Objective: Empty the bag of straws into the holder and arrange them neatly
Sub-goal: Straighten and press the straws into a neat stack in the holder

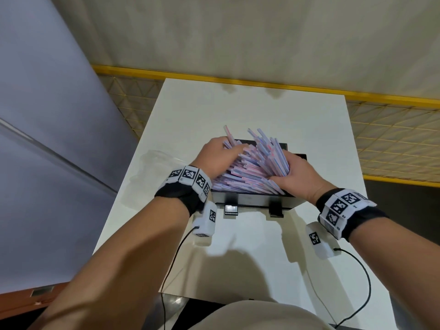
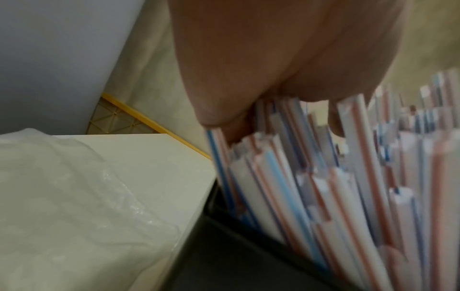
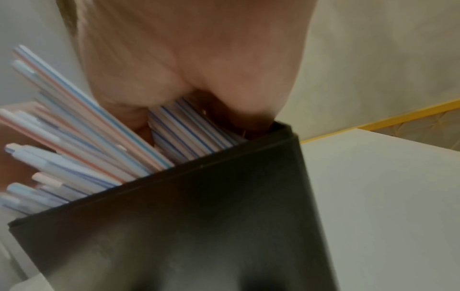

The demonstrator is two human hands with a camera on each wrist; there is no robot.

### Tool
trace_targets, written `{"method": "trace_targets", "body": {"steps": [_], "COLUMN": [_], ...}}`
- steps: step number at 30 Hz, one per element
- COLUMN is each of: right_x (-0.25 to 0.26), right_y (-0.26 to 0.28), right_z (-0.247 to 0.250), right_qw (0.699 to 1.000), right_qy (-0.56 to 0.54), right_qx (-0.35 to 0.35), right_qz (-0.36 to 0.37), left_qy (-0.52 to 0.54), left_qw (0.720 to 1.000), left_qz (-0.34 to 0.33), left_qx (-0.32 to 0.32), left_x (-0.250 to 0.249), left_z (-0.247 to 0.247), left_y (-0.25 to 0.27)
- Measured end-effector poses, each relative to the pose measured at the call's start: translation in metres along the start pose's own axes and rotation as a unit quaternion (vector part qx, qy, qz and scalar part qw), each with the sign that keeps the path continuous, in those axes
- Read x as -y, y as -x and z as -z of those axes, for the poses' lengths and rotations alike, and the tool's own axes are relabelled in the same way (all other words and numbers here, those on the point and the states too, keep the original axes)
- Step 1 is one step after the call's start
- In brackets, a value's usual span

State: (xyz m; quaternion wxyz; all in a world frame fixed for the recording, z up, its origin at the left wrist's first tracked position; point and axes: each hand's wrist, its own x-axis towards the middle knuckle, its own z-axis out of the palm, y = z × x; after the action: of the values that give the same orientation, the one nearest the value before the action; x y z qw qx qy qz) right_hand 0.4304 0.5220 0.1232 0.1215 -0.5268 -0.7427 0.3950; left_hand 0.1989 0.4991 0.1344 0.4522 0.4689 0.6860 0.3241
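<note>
An empty clear plastic bag (image 1: 158,160) lay on the white table (image 1: 262,110), left of the black holder (image 1: 252,200). The left hand (image 1: 217,154) rested on the wrapped straws (image 1: 250,170) heaped in the holder, its fingers curled among them. The right hand (image 1: 298,175) gripped a fanned bunch at the holder's right side.

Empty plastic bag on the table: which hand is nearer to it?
Left. The left hand is on the straws at the holder's left side, just beside the plastic bag. The right hand grips straws on the holder's far side from it.
</note>
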Motion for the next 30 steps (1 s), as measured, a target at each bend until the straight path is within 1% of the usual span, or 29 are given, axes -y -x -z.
{"method": "trace_targets", "body": {"steps": [5,8,10,12,13,14,17,20,25,27,30], "right_x": [-0.001,-0.004,-0.004,0.0,0.002,0.002,0.001,0.005,0.013,0.011,0.007], "right_y": [0.001,0.0,0.0,0.002,0.004,0.004,0.006,0.005,0.007,0.007,0.01], "right_z": [0.01,0.01,0.009,0.007,0.006,0.004,0.0,0.006,0.014,0.015,0.015], "right_qw": [1.0,1.0,1.0,0.999,0.999,0.999,0.999,0.999,0.996,0.995,0.992], "right_qy": [-0.006,0.006,0.012,0.003,-0.003,-0.004,0.017,0.002,-0.058,-0.066,-0.101], "right_qx": [0.002,0.02,0.011,-0.03,-0.04,-0.033,0.029,0.039,0.069,0.07,0.08], "right_qz": [-0.002,0.003,0.015,0.031,0.033,0.03,0.006,-0.011,-0.007,-0.008,-0.005], "left_qy": [0.007,-0.036,-0.052,-0.039,-0.03,-0.02,0.045,0.082,0.031,0.003,-0.037], "left_qw": [0.997,0.993,0.991,0.992,0.992,0.993,0.993,0.99,0.993,0.99,0.978], "left_qz": [-0.054,-0.069,-0.06,-0.048,-0.039,-0.026,0.021,0.028,-0.003,-0.025,-0.068], "left_qx": [-0.062,-0.094,-0.107,-0.112,-0.114,-0.116,-0.111,-0.111,-0.113,-0.137,-0.195], "left_x": [-0.007,-0.002,0.007,0.013,0.016,0.018,0.023,0.027,0.033,0.034,0.033], "left_z": [0.013,0.021,0.024,0.024,0.022,0.021,0.021,0.025,0.03,0.03,0.03], "left_y": [0.012,0.011,0.008,0.009,0.009,0.009,0.008,0.008,0.009,0.012,0.016]}}
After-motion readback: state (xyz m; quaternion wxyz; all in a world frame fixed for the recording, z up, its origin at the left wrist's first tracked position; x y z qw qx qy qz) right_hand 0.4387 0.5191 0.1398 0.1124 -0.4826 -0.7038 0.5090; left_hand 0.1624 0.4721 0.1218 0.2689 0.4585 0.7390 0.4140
